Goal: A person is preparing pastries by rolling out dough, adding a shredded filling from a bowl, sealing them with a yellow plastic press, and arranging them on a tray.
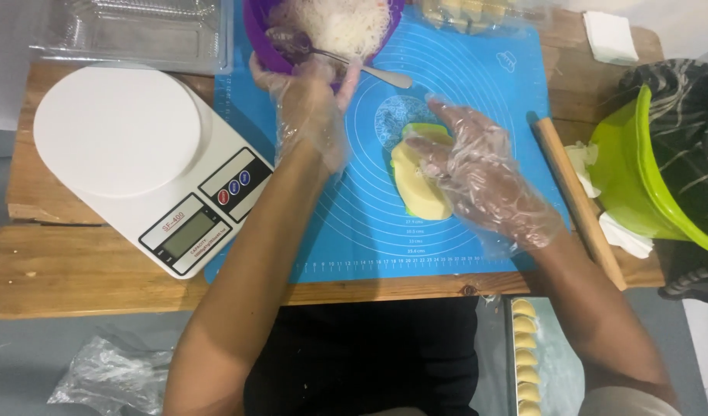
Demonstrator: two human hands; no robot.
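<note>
Two gloved hands: left (307, 108) grips spoon (369, 71), right (477, 166) presses dough (419, 181).

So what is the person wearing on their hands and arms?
Both hands wear thin, clear, crinkly plastic gloves, loose and baggy at the wrists: the left hand and the right hand. The forearms are bare, with no sleeves, watch or bracelets showing.

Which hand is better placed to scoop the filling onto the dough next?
Probably the left hand: it is at the purple bowl of white shredded filling, by the spoon. The right hand rests on the pale dough piece on the blue mat, steadying it.
</note>
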